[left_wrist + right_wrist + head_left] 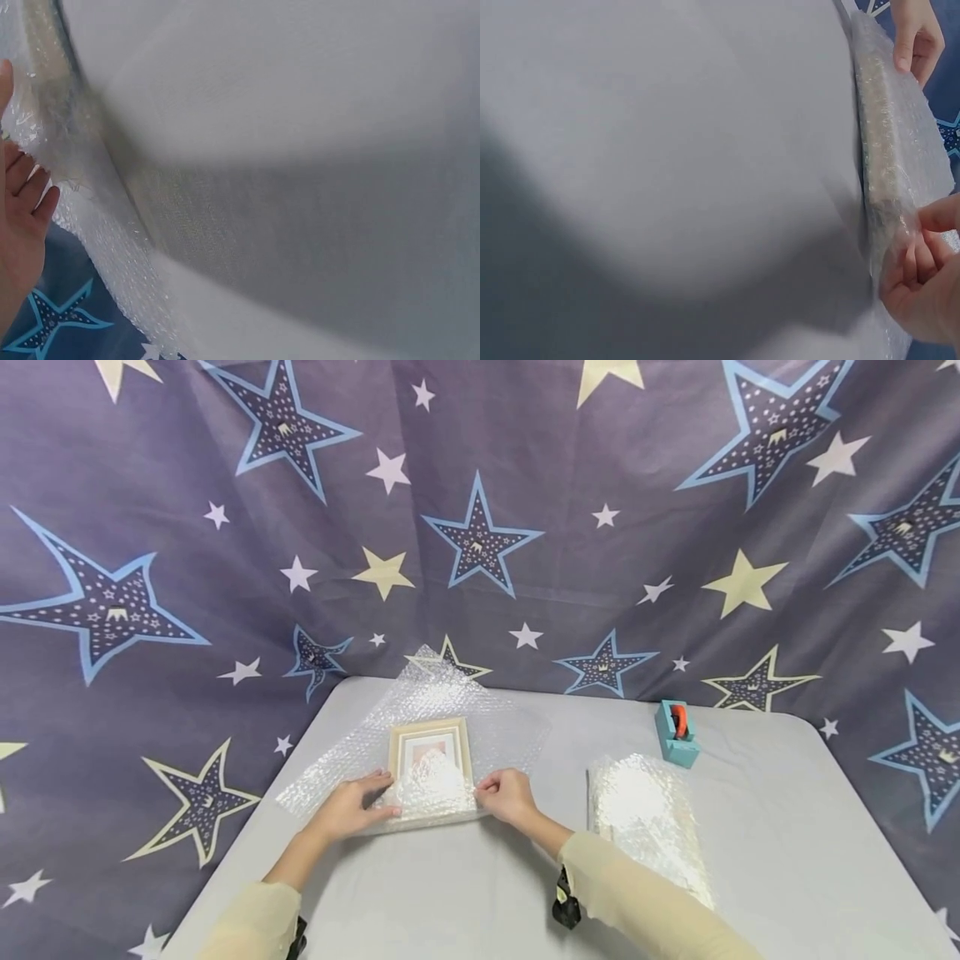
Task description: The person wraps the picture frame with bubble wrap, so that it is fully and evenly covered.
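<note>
A picture frame with a pale wooden border lies on a sheet of bubble wrap. A fold of the wrap covers its lower part, and glare hides some of the picture. At the frame's lower left, my left hand rests with thumb and fingers spread, fingertips on the wrapped edge. On the other side, my right hand pinches the wrap beside the lower right corner. In the right wrist view, the thumb and fingers of the right hand hold gathered film at the end of the wrapped edge.
A bubble-wrapped flat package lies to the right on the grey table. Behind it stands a teal tape dispenser with an orange-red roll. A star-patterned curtain hangs along the table's back and sides.
</note>
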`<move>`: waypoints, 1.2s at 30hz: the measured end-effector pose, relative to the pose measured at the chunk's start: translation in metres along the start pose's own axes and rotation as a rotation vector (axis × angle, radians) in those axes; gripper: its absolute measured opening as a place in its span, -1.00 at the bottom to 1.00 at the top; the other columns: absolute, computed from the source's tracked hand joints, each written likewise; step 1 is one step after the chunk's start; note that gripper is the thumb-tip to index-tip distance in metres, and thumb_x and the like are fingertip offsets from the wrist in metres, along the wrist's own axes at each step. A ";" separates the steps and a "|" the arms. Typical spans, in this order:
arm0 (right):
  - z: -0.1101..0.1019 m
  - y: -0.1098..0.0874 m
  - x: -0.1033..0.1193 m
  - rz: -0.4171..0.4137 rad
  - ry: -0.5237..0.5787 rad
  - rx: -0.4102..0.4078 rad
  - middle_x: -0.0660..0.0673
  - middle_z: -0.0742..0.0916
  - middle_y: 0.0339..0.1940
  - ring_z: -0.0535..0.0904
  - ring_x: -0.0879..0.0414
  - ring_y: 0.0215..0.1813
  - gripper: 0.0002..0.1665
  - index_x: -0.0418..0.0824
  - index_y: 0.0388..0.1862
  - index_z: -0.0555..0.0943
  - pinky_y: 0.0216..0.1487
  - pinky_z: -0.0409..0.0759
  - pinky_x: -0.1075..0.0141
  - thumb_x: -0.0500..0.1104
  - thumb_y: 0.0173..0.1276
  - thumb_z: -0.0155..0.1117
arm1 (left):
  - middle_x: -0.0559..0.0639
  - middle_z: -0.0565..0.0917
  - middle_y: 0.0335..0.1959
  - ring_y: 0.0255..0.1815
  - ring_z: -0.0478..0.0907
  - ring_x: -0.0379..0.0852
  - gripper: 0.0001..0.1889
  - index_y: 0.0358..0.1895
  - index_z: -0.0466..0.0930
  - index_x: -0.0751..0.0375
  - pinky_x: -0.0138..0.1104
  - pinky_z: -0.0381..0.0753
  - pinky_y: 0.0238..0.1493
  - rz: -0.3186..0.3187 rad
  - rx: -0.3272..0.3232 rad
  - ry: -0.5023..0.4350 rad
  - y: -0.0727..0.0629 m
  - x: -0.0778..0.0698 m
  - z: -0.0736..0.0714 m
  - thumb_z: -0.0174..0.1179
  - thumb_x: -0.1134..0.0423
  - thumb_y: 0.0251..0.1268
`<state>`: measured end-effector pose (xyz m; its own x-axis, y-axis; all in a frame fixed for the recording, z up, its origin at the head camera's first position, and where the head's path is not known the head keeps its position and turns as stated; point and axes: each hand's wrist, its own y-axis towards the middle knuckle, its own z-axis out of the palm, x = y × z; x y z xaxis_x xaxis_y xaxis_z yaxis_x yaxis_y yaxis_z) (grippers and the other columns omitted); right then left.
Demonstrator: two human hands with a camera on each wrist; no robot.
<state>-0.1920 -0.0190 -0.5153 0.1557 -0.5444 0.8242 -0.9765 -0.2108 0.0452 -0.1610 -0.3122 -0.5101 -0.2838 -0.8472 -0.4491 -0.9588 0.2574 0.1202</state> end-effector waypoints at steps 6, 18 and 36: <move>0.002 0.002 0.003 0.044 -0.012 -0.035 -0.11 0.73 -0.64 0.41 0.33 -0.65 -0.91 -0.28 -0.55 0.72 -0.59 0.43 0.53 -0.29 0.08 0.33 | 0.28 0.57 0.21 0.26 0.51 0.26 -0.34 0.15 0.58 0.29 0.08 0.44 0.31 0.007 -0.022 -0.001 0.002 0.001 0.002 0.37 -0.10 0.05; 0.001 0.003 0.001 -0.220 -0.115 -0.035 -0.17 0.76 -0.39 0.65 0.12 -0.37 -0.85 -0.33 -0.29 0.68 -0.34 0.65 0.43 -0.34 0.12 0.33 | 0.29 0.58 0.18 0.21 0.54 0.27 -0.39 0.14 0.56 0.37 0.04 0.47 0.28 0.059 -0.037 -0.029 0.001 0.001 0.003 0.37 0.04 0.08; 0.008 0.003 0.003 -0.521 -0.659 0.276 -0.20 0.53 0.37 0.37 -0.06 0.46 -0.43 -0.30 0.33 0.42 0.52 0.29 0.13 0.00 0.48 0.04 | 0.26 0.60 0.17 0.19 0.56 0.24 -0.43 0.13 0.58 0.35 0.02 0.50 0.27 0.035 -0.050 0.003 -0.002 -0.002 0.007 0.37 0.04 0.10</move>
<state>-0.1936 -0.0274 -0.5171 0.7083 -0.6639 0.2400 -0.6999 -0.7047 0.1161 -0.1587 -0.3079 -0.5157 -0.3173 -0.8396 -0.4409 -0.9477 0.2634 0.1804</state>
